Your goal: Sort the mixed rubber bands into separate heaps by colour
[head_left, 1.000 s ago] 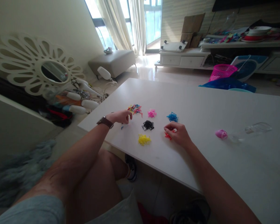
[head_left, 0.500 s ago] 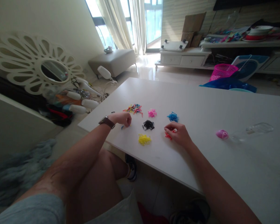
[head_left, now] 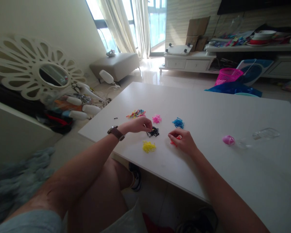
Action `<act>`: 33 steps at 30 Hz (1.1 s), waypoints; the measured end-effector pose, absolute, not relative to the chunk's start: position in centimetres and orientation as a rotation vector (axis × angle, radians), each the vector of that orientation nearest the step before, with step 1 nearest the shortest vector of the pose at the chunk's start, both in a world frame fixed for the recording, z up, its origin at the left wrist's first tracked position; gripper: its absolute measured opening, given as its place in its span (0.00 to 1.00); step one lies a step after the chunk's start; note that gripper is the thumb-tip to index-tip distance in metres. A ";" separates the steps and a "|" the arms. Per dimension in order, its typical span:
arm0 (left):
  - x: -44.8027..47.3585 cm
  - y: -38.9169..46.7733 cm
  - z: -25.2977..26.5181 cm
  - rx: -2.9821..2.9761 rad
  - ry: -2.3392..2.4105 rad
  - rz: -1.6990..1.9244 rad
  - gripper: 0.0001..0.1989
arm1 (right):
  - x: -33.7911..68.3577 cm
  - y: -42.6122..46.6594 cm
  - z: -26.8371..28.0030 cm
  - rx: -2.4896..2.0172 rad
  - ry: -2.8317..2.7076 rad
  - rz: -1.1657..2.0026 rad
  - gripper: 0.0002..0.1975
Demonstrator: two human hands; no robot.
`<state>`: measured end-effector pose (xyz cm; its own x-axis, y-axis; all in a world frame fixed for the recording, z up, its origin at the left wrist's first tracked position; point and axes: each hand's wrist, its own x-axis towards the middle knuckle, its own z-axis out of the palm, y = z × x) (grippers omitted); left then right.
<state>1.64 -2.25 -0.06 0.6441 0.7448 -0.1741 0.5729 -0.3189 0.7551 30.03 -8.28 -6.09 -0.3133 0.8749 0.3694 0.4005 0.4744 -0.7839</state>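
A: From the head view, what looks done?
B: On the white counter (head_left: 169, 98), five single-colour heaps: pink pile (head_left: 156, 118), blue pile (head_left: 178, 122), black pile (head_left: 155, 132), yellow pile (head_left: 149, 147), red pile (head_left: 174, 141).
A: And what is left?
B: A mixed pile (head_left: 136, 113) and a stray dark piece (head_left: 115, 118); the sorting seems past midway.
A: The hands?
B: The left hand (head_left: 140, 124) has its fingers drawn together at the black pile; the right hand (head_left: 184, 139) curls over the red. Whether either grasps a piece, I cannot tell.
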 end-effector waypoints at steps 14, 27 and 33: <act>8.4 -4.7 0.0 1.946 0.942 0.391 0.04 | 29.6 -8.9 -5.5 -1.052 -1.894 0.804 0.09; 8.0 -4.5 -0.2 1.952 1.021 0.412 0.04 | 29.6 -8.8 -5.8 -1.118 -1.870 0.764 0.09; 8.1 -4.6 0.0 1.975 1.057 0.413 0.04 | 29.7 -8.7 -5.9 -1.145 -1.852 0.784 0.10</act>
<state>8.06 -4.64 -0.01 0.5905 0.8016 -0.0935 0.5258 -0.2942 0.7981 29.69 -8.69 -5.92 -0.2660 0.9132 0.3086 0.4142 0.3974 -0.8188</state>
